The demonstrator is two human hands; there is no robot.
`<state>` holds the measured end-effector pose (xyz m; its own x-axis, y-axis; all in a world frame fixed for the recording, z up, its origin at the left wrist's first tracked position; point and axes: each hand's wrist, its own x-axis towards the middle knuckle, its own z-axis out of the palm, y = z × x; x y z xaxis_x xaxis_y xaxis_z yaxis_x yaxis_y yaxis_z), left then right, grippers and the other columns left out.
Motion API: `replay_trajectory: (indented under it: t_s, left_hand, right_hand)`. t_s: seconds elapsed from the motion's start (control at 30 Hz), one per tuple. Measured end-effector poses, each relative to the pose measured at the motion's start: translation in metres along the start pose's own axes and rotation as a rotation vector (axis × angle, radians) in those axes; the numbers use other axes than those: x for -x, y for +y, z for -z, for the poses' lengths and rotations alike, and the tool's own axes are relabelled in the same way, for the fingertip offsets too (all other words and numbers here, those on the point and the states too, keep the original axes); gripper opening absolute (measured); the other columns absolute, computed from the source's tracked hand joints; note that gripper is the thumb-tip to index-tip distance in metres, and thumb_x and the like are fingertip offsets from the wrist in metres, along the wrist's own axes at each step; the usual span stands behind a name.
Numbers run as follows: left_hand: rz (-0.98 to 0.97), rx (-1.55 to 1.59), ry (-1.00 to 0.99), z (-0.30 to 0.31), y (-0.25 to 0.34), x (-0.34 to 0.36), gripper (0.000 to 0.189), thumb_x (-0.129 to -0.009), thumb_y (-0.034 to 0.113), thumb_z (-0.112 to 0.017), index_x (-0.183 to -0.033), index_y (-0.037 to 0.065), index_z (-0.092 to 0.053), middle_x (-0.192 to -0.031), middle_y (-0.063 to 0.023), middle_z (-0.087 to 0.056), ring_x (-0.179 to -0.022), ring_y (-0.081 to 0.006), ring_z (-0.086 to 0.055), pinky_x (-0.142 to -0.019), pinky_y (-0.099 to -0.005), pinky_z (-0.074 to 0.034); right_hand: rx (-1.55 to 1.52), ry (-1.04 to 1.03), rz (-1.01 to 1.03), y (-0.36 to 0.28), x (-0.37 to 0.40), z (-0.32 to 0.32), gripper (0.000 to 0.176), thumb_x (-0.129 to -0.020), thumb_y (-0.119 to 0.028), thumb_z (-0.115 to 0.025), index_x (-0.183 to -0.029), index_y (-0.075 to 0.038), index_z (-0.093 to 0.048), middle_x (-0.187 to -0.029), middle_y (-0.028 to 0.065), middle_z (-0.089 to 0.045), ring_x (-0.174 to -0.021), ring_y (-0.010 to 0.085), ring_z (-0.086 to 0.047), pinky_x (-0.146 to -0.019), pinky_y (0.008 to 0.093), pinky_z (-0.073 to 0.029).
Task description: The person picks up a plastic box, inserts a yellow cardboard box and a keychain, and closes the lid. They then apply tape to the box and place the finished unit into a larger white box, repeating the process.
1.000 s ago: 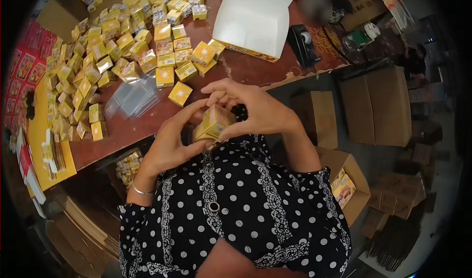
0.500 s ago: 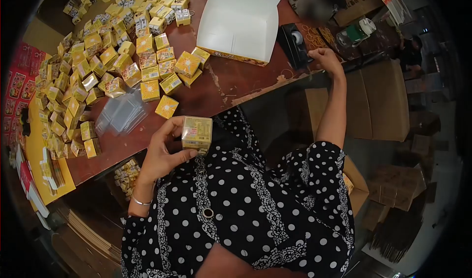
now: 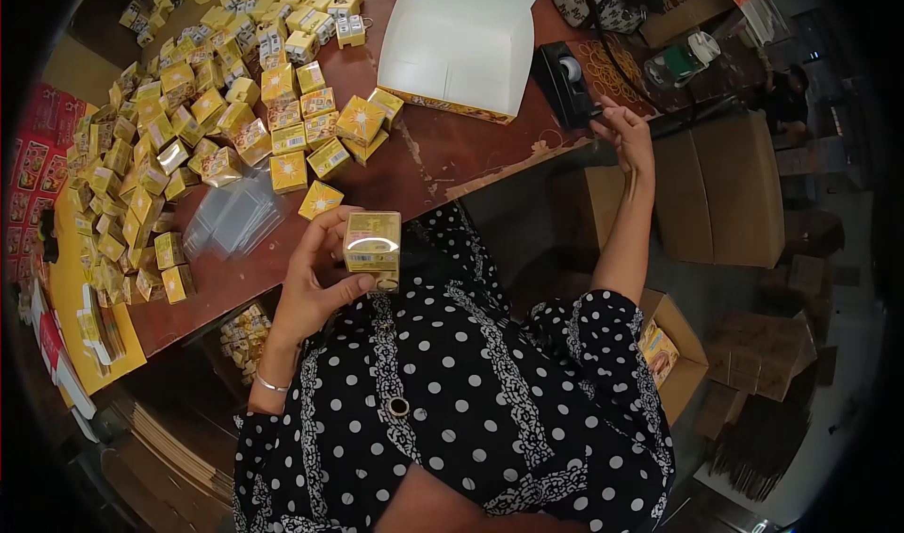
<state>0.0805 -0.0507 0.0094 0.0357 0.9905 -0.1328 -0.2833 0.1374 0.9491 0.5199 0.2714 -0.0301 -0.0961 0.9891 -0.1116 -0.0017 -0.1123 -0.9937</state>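
Note:
My left hand point(image 3: 315, 279) is closed around a small yellow box point(image 3: 374, 241) in shiny clear wrap, held upright in front of my chest just off the table edge. Beside the black tape dispenser point(image 3: 565, 86), my right hand point(image 3: 624, 136) has its fingertips at the dispenser's near end. Its thumb and fingers are bent toward each other; anything thin between them is too small to make out. Close to my left hand, similar yellow boxes point(image 3: 288, 171) lie on the red-brown table point(image 3: 428, 161), along with a stack of clear plastic sheets point(image 3: 234, 218).
A large open white carton point(image 3: 457, 48) stands at the table's middle. Rubber bands point(image 3: 607, 67) and a green-and-white item point(image 3: 683, 60) lie behind the dispenser. A heap of yellow boxes point(image 3: 141, 189) fills the left side. Cardboard boxes point(image 3: 720, 189) stand at right.
My right hand has shifted slightly down and its fingers have spread a little beside the dispenser. My left hand has raised and tilted the yellow box slightly.

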Motion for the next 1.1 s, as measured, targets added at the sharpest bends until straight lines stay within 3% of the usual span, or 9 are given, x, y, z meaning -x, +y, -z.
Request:
replay_trajectory:
  t_s: [0.27, 0.33, 0.4, 0.57, 0.63, 0.7, 0.83, 0.93, 1.1]
  left_hand:
    - [-0.056, 0.166, 0.040, -0.005, 0.001, 0.008, 0.076, -0.083, 0.005, -0.082, -0.147, 0.002, -0.040, -0.135, -0.0091, -0.058, -0.121, -0.0187, -0.059, -0.106, -0.0346, -0.047]
    - [-0.096, 0.225, 0.050, -0.006, -0.003, 0.009, 0.075, -0.083, 0.003, -0.081, -0.146, 0.001, -0.041, -0.138, -0.0104, -0.058, -0.123, -0.0193, -0.059, -0.106, -0.0351, -0.048]
    - [-0.119, 0.248, 0.042, -0.005, -0.006, 0.008, 0.072, -0.083, -0.002, -0.078, -0.146, 0.000, -0.042, -0.139, -0.0114, -0.057, -0.125, -0.0198, -0.059, -0.106, -0.0346, -0.048]
    - [-0.202, 0.204, 0.133, -0.015, 0.008, 0.016, 0.067, -0.083, -0.005, -0.077, -0.141, 0.001, -0.045, -0.136, -0.0121, -0.060, -0.125, -0.0197, -0.060, -0.106, -0.0336, -0.048]
    - [-0.371, -0.056, 0.198, -0.018, 0.005, 0.016, 0.066, -0.083, -0.003, -0.079, -0.140, 0.002, -0.046, -0.134, -0.0118, -0.063, -0.124, -0.0190, -0.061, -0.106, -0.0331, -0.048]
    - [-0.402, -0.118, 0.223, -0.020, 0.004, 0.015, 0.066, -0.083, -0.001, -0.080, -0.140, 0.002, -0.047, -0.132, -0.0115, -0.065, -0.122, -0.0186, -0.063, -0.103, -0.0328, -0.050]
    - [-0.475, -0.292, 0.323, -0.027, 0.001, 0.009, 0.065, -0.081, 0.002, -0.082, -0.137, 0.002, -0.050, -0.131, -0.0112, -0.065, -0.120, -0.0201, -0.064, -0.098, -0.0338, -0.054]
    - [-0.568, -0.429, 0.397, -0.024, 0.001, 0.010, 0.063, -0.079, 0.001, -0.083, -0.134, 0.002, -0.054, -0.130, -0.0123, -0.065, -0.119, -0.0226, -0.065, -0.096, -0.0343, -0.055]
    - [-0.689, -0.597, 0.445, -0.019, 0.002, 0.010, 0.063, -0.074, -0.001, -0.084, -0.132, 0.002, -0.058, -0.129, -0.0149, -0.065, -0.117, -0.0279, -0.067, -0.095, -0.0345, -0.055]
  right_hand:
    - [-0.083, 0.116, 0.170, 0.042, 0.005, -0.009, 0.010, -0.092, -0.002, -0.072, -0.087, 0.007, -0.071, -0.147, 0.0235, -0.051, -0.112, 0.0223, -0.066, -0.089, 0.0305, -0.060]
    - [-0.005, 0.159, 0.224, 0.039, 0.008, -0.014, 0.011, -0.093, -0.003, -0.071, -0.086, 0.006, -0.071, -0.142, 0.0227, -0.057, -0.113, 0.0202, -0.066, -0.085, 0.0278, -0.058]
    - [0.552, 0.142, 0.477, 0.050, -0.007, 0.009, 0.019, -0.098, -0.014, -0.070, -0.092, 0.004, -0.070, -0.131, 0.0150, -0.066, -0.103, 0.0130, -0.066, -0.084, 0.0274, -0.055]
    - [0.465, 0.348, 0.468, 0.024, 0.012, -0.006, 0.020, -0.098, -0.018, -0.070, -0.100, 0.002, -0.070, -0.114, 0.0126, -0.070, -0.097, 0.0137, -0.066, -0.081, 0.0290, -0.054]
    - [0.394, 0.393, 0.484, -0.009, 0.039, -0.043, 0.019, -0.098, -0.017, -0.070, -0.104, 0.001, -0.070, -0.106, 0.0109, -0.070, -0.093, 0.0138, -0.066, -0.078, 0.0295, -0.054]
    - [-0.084, 0.135, 0.474, -0.041, 0.088, -0.107, 0.017, -0.098, -0.012, -0.069, -0.108, 0.002, -0.069, -0.088, 0.0069, -0.067, -0.079, 0.0123, -0.064, -0.069, 0.0267, -0.055]
    - [-0.295, -0.393, 0.371, -0.047, 0.183, -0.214, 0.016, -0.099, -0.004, -0.064, -0.113, 0.003, -0.066, -0.089, 0.0087, -0.065, -0.072, 0.0140, -0.061, -0.062, 0.0277, -0.054]
    - [-0.245, -0.487, 0.254, -0.045, 0.224, -0.257, 0.031, -0.098, -0.003, -0.064, -0.128, 0.004, -0.060, -0.085, 0.0075, -0.064, -0.067, 0.0133, -0.061, -0.062, 0.0261, -0.055]
    - [-0.277, -0.527, 0.101, -0.047, 0.232, -0.278, 0.071, -0.097, -0.004, -0.066, -0.157, 0.000, -0.028, -0.084, 0.0068, -0.065, -0.066, 0.0103, -0.061, -0.062, 0.0254, -0.056]
